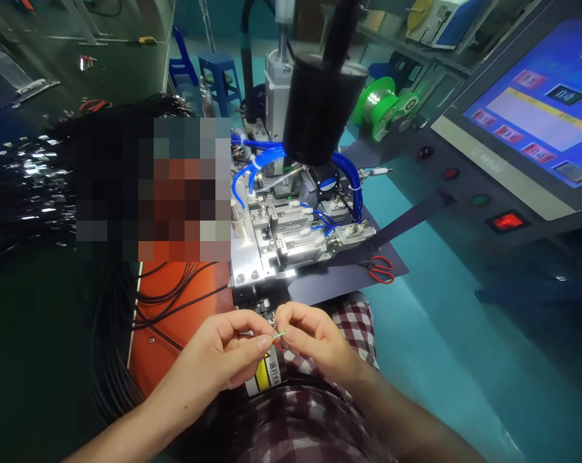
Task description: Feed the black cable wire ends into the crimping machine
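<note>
Thin coloured wires point(278, 335), green, white and red, show between my fingertips at the lower middle, in front of the machine. My left hand point(237, 344) pinches them from the left, thumb against the fingers. From the right, my right hand point(314, 334) closes thumb and fingers on the same wires, its fingertips nearly meeting those of my left. A black cylinder with a white and yellow label point(263, 376) lies just below my hands. The far ends of the wires are hidden.
The metal machine point(295, 238) with blue tubes stands ahead. Black cables point(112, 341) hang at the left over an orange surface point(160, 354). Red-handled scissors point(381, 270) lie on a dark plate. A green solder spool point(382, 106) and a control screen point(536, 122) are at right.
</note>
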{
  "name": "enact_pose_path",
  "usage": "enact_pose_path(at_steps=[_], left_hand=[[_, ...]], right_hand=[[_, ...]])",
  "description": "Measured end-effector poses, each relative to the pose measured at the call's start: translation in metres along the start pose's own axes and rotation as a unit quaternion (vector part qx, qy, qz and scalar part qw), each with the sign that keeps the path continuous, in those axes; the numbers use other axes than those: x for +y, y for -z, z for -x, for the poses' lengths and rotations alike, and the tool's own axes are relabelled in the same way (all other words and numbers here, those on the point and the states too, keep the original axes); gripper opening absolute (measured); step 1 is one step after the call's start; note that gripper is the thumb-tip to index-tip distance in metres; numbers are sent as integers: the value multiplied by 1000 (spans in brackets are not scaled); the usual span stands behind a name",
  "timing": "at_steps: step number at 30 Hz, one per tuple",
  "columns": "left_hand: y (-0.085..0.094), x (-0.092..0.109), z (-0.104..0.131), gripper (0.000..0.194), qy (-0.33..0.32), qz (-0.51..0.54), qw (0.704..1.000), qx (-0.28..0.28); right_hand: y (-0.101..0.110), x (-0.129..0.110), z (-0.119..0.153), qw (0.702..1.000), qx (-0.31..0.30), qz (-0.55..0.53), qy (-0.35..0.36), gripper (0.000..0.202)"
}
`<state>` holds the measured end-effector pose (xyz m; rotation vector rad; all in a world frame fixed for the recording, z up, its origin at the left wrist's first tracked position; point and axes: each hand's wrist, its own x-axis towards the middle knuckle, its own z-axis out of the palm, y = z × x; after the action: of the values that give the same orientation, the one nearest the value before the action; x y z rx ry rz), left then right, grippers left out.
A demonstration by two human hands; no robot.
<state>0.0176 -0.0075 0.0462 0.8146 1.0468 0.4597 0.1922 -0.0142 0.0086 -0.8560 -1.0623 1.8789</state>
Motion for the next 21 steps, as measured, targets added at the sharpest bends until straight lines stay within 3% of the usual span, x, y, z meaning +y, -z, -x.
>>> enact_pose_path(at_steps=[10,17,21], left_hand=[[5,-1,1,21,-13,59,998,-33],[8,0,3,23,-31,46,994,-90],[8,0,4,22,-32,53,995,-84]], right_hand=[[-18,9,3,996,53,-54,40,23],[-12,0,-1,999,8,-27,33,24],[-6,-2,1,999,5,-28,44,20]])
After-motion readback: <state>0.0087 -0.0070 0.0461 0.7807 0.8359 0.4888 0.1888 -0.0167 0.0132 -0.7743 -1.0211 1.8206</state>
